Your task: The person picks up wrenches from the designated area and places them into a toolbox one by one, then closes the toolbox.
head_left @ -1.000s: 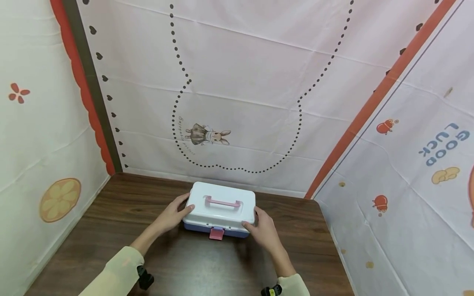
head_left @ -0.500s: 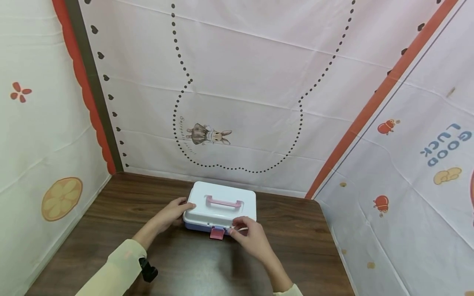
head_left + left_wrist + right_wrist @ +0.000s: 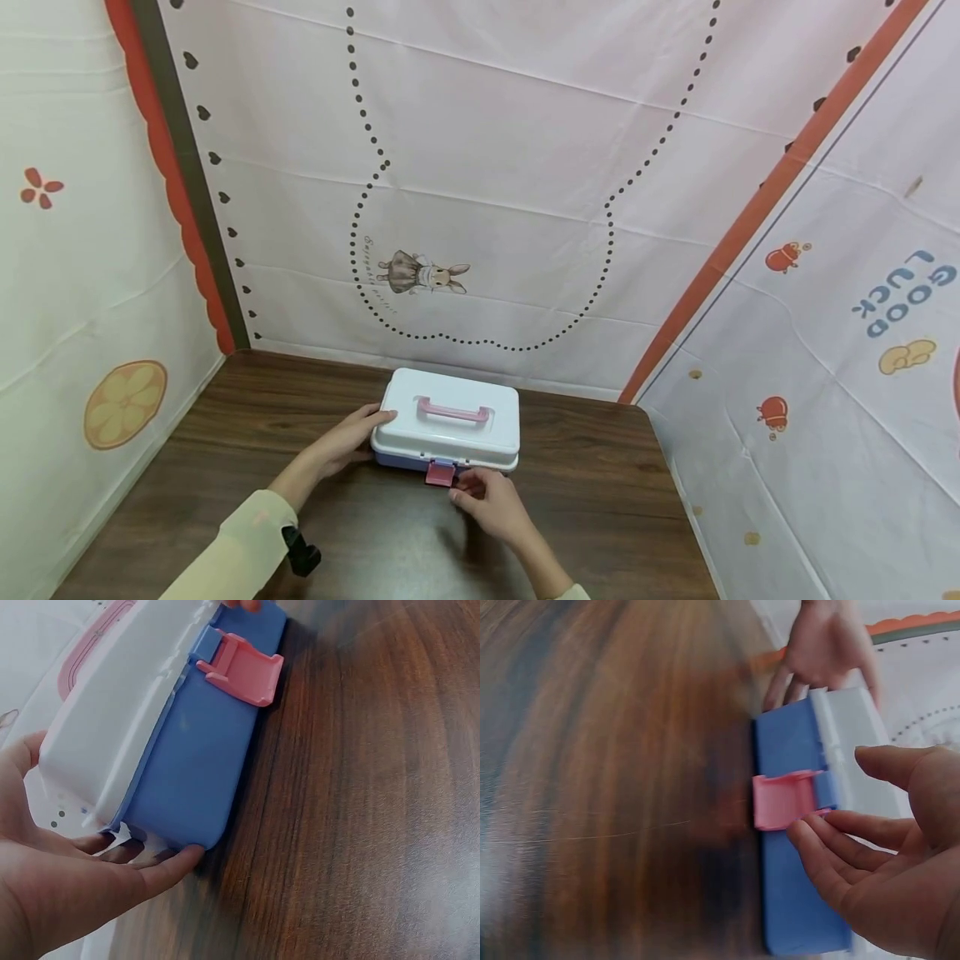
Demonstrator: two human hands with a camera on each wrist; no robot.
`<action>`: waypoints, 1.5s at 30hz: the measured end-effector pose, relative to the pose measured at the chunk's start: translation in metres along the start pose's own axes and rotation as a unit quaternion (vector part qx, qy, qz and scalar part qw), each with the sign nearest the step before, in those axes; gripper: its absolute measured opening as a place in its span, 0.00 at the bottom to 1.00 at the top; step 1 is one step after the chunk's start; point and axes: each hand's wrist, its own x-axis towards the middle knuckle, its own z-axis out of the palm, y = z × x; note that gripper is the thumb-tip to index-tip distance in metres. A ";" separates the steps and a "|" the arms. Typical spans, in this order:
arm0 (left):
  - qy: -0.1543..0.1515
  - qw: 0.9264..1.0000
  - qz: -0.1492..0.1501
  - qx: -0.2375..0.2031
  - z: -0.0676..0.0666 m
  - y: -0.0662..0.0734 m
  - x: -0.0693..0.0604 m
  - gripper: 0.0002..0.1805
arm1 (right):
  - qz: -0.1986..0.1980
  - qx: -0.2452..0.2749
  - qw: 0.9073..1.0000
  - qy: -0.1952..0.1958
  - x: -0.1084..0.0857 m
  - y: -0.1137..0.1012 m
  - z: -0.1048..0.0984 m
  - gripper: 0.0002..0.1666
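Note:
A storage box (image 3: 442,390) with a white lid, a blue base and a pink carry handle (image 3: 453,411) stands lidded on the table. Its pink front latch (image 3: 440,475) is flipped outward and down. My left hand (image 3: 343,440) grips the box's left end, thumb on the lid and fingers against the blue base (image 3: 187,757). Close beside the latch's right edge is my right hand (image 3: 491,504), its fingers loosely bent. In the right wrist view its fingertips are at the lower edge of the latch (image 3: 780,801), with the thumb apart. What the box contains is hidden.
The dark wooden table (image 3: 360,533) extends in front of the box and to both sides. Printed cloth walls enclose it: a back cloth (image 3: 487,250) close behind the box, plus left (image 3: 67,275) and right (image 3: 810,350) cloths.
My right hand has left the box's right end and moved left and down along the front to the latch. My left hand stays on the left end, and the box has barely moved.

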 end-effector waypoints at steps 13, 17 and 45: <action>0.023 1.000 0.018 0.007 0.006 -0.001 -0.006 0.48 | 0.023 0.042 0.999 0.025 0.007 0.024 0.019 0.21; 0.027 0.999 0.019 0.004 0.007 -0.003 -0.007 0.46 | 0.022 0.079 0.996 0.031 0.008 0.028 0.025 0.18; 0.026 1.000 0.011 0.001 0.005 -0.004 -0.009 0.48 | 0.027 0.164 0.986 0.010 0.008 0.019 0.021 0.18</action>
